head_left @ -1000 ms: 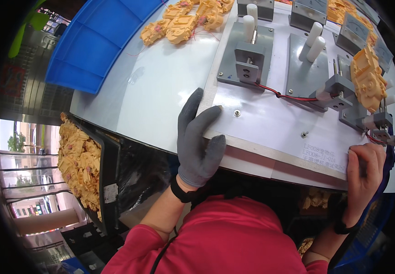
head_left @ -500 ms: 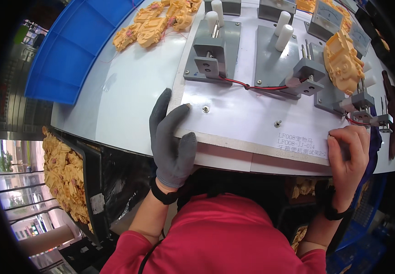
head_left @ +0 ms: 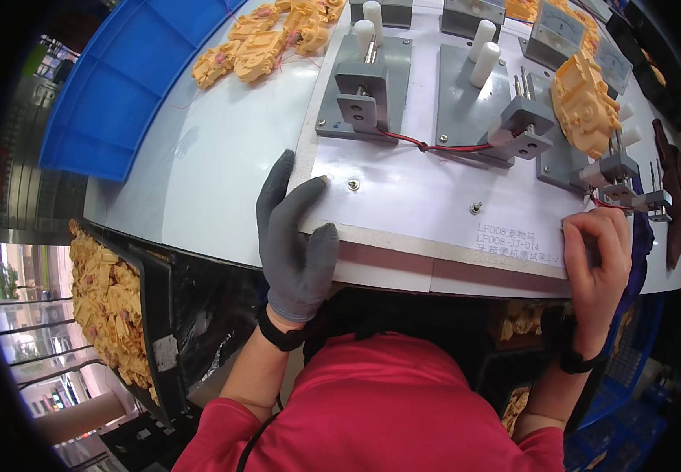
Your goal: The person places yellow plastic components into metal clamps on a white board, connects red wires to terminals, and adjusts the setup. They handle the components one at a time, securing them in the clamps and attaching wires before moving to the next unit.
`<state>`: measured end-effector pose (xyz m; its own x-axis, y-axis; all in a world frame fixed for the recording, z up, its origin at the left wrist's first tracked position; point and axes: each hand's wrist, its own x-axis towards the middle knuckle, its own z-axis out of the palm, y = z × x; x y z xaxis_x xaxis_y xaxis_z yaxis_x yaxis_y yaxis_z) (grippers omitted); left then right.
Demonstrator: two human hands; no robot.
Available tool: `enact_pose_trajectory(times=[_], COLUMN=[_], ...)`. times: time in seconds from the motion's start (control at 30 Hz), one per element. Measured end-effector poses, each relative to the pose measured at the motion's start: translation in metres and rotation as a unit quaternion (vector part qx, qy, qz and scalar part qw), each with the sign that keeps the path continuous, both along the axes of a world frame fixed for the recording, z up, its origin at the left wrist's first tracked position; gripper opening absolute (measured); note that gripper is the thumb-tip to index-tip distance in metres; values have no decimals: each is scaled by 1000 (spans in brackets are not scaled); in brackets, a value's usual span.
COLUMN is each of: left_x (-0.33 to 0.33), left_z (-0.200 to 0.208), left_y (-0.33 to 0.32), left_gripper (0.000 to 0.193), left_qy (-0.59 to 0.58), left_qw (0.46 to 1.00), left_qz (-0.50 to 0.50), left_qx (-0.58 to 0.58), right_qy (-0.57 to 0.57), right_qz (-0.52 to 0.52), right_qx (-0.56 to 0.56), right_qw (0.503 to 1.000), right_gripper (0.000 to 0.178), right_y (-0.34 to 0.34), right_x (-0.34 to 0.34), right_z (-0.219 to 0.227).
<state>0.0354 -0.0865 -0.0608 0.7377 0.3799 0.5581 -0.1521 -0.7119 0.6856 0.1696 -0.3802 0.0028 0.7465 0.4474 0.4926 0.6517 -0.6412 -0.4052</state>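
My left hand (head_left: pixel 297 244), in a grey glove, rests on the left front corner of a white-topped board (head_left: pixel 403 200). Its fingers are apart and nothing is in them. At the right front corner is my bare right hand (head_left: pixel 604 252), fingers bent and drawn together; what they hold, if anything, is hidden. Two small toggle switches (head_left: pixel 354 186) (head_left: pixel 476 208) stick up from the board between my hands. Beyond them stand grey metal fixtures (head_left: pixel 364 94) with white posts (head_left: pixel 485 64), joined by red and black wires (head_left: pixel 450 148). A yellow-orange plastic shell (head_left: pixel 584 102) sits on the right fixture.
A blue tray (head_left: pixel 112 102) lies at the far left beside several yellow-orange plastic parts (head_left: pixel 266 47) with thin wires. Panel meters (head_left: pixel 557 33) stand at the back. Below the table's left edge is a black bin (head_left: pixel 160 315) full of yellow parts (head_left: pixel 108 303). Dark cloth (head_left: pixel 677 200) lies far right.
The view has shifted very slightly, so the board and fixtures sit a little farther left. Both hands keep nearly the same places, with no visible grasp or release.
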Motion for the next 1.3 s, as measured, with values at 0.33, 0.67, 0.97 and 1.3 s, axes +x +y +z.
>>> enact_pose_trajectory(times=[0.33,0.67,0.97,1.3], left_x=[0,0,0,-1], left_z=[-1,-2,-1,-1], left_y=[0,0,0,-1], left_gripper=[41,41,42,44], left_qy=[-9,-3,-6,-2], left_qw=[1000,1000,1000,1000], left_qz=[6,14,15,10], left_qx=[6,16,23,15], right_qy=[-16,-47,-43,-44], right_qz=[-4,26,18,14], right_qx=[-2,-11,-7,-3], right_qw=[1000,998,999,999], right_gripper=[9,11,12,12], right_y=[1,-3,-3,-2], right_x=[-1,2,1,0], right_z=[-1,-1,-3,-2])
